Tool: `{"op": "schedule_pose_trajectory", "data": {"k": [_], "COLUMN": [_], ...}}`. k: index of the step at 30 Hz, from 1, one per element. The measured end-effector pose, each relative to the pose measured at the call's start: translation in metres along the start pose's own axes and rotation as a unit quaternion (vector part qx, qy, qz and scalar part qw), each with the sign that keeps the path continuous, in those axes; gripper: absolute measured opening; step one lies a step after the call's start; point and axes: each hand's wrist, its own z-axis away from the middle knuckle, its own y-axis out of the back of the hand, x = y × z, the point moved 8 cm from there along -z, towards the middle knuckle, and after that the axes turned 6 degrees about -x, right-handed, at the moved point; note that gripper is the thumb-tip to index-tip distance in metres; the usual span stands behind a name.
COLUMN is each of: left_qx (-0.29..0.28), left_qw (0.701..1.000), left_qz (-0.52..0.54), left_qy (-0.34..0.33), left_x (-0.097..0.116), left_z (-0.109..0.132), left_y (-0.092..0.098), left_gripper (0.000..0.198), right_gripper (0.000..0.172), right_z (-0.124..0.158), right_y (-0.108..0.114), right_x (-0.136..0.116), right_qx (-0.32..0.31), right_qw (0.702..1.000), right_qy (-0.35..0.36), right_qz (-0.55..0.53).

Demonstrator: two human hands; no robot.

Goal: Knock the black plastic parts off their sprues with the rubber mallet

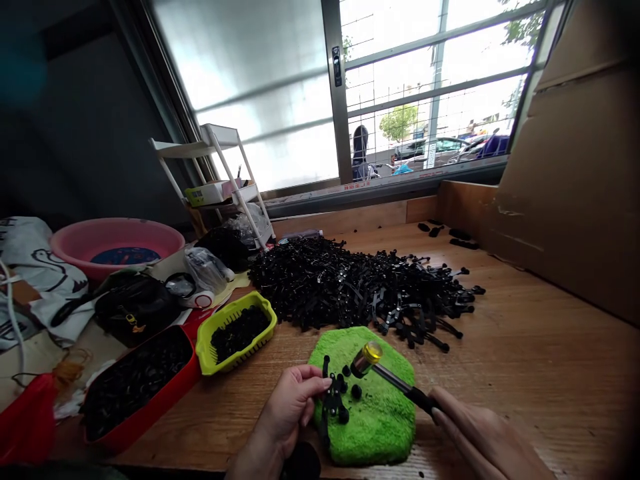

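Note:
My left hand (295, 400) pinches a black jointed bracket (333, 397) between thumb and fingers at the left side of a green fuzzy pad (383, 427). Small round black caps (356, 391) lie on the pad beside the bracket. In my right hand (480, 427) is a small hammer (395, 381), gripped by its black handle. Its head, with a yellow translucent face, is over the pad, apart from the bracket. Behind the pad spreads a large heap of similar black brackets (345, 283).
A yellow-green basket (270, 327) and a red bin (145, 420), both with black parts inside, stand to the left. Farther left are a black bag (135, 300) and a pink basin (120, 230). A white shelf rack (220, 137) stands by the window; cardboard (575, 167) leans at right.

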Motion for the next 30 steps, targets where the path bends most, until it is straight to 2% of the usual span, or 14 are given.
{"op": "schedule_pose_trajectory", "data": {"k": [12,16,20,22,23,25,26,29,30], "left_qx": [-0.011,-0.003,0.023,0.033,0.035,0.041,0.042,0.033,0.027], "left_qw": [1.000,1.000,0.999,0.999,0.999,0.999,0.999,0.999,0.999], "left_qz": [-0.011,-0.022,-0.011,-0.007,-0.009,-0.006,-0.001,0.019,0.023], "left_qy": [-0.002,0.012,0.023,0.026,0.028,0.026,0.026,0.014,0.011], "left_x": [-0.001,0.001,0.006,0.008,0.009,0.009,0.008,0.007,0.007], "left_z": [-0.001,0.000,0.004,0.005,0.005,0.005,0.004,0.002,0.002], "left_y": [0.000,-0.002,-0.005,-0.006,-0.007,-0.007,-0.007,-0.007,-0.007], "left_gripper": [0.019,0.018,0.016,0.014,0.013,0.012,0.012,0.014,0.014], "right_gripper": [0.035,0.028,0.020,0.017,0.016,0.015,0.016,0.018,0.019], "right_z": [-0.009,-0.015,-0.022,-0.025,-0.025,-0.024,-0.024,-0.025,-0.025], "right_y": [-0.002,0.009,0.022,0.008,-0.003,-0.014,-0.012,0.006,0.008], "right_x": [-0.007,-0.019,-0.027,-0.027,-0.025,-0.022,-0.023,-0.034,-0.036], "right_qx": [-0.014,-0.025,0.022,-0.036,-0.092,-0.146,-0.139,-0.061,-0.053], "right_qw": [0.998,0.997,0.998,0.998,0.995,0.983,0.984,0.997,0.997], "right_qy": [0.032,0.046,0.049,0.042,0.031,0.018,0.017,0.045,0.057], "right_qz": [0.060,0.056,-0.016,-0.003,0.037,0.113,0.111,-0.005,-0.017]}}
